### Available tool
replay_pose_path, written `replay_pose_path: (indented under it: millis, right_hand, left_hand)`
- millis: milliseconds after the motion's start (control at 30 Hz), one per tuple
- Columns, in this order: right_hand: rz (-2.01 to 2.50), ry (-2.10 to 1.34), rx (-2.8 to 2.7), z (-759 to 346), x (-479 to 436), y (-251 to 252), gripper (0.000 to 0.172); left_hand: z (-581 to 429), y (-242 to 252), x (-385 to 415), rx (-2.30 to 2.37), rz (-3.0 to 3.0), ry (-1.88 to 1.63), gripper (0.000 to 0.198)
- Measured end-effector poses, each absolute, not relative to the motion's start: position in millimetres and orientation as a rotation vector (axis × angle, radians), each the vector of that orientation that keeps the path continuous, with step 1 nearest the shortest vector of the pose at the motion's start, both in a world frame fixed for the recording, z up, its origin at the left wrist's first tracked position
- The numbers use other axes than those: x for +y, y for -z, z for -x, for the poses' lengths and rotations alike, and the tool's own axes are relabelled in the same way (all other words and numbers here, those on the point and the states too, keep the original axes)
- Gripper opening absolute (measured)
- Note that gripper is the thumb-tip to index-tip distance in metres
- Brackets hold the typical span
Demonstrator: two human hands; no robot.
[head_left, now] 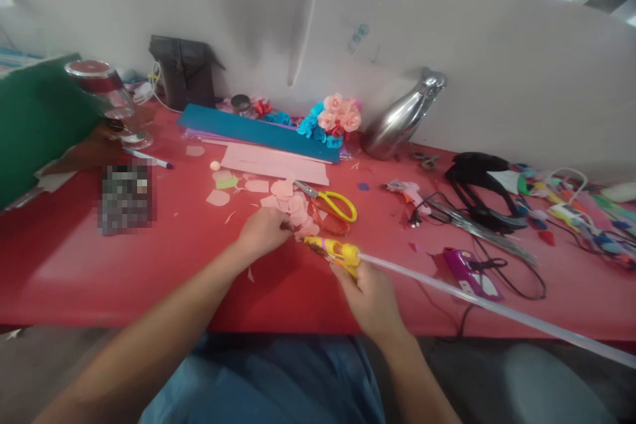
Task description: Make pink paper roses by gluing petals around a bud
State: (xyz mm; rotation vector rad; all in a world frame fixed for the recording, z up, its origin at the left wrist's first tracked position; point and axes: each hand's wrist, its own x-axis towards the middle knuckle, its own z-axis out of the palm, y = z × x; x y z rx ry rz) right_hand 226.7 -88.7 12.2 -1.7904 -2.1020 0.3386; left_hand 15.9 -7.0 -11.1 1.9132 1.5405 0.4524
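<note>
On my feed, pixelation masked an object (126, 199) at left; the frame's left edge cropped a green panel (40, 119), its lower right edge the glue stick (497, 307). Mid-frame, I couldn't tell whether the left hand (264, 234) pinched anything.

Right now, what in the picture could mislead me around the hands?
Head view: detail is soft where the left hand meets the pink paper pieces, so its grip is unclear; head view: darker shadow on the red table between the forearms; head view: glare at upper right, away from both hands; head view: pixelation hides an item at left.
</note>
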Motion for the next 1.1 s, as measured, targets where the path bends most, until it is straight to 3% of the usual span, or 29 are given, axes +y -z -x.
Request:
replay_pose_path:
  millis: [700, 933, 1100]
  right_hand:
    - [1.93, -0.326, -2.125, -227, -86, -14, 0.038]
    - [1.819, -0.763, -1.769, -254, -72, -31, 0.04]
    - [1.732, -0.936, -1.24, -294, -8, -34, 0.034]
  left_hand:
    - [-16, 10, -8, 1.536, -1.902, -0.47, 0.018]
    - [-16, 14, -6, 1.506, -1.826, -0.551, 0.016]
    - [-13, 11, -2, 1.46, -1.492, -1.002, 0.01]
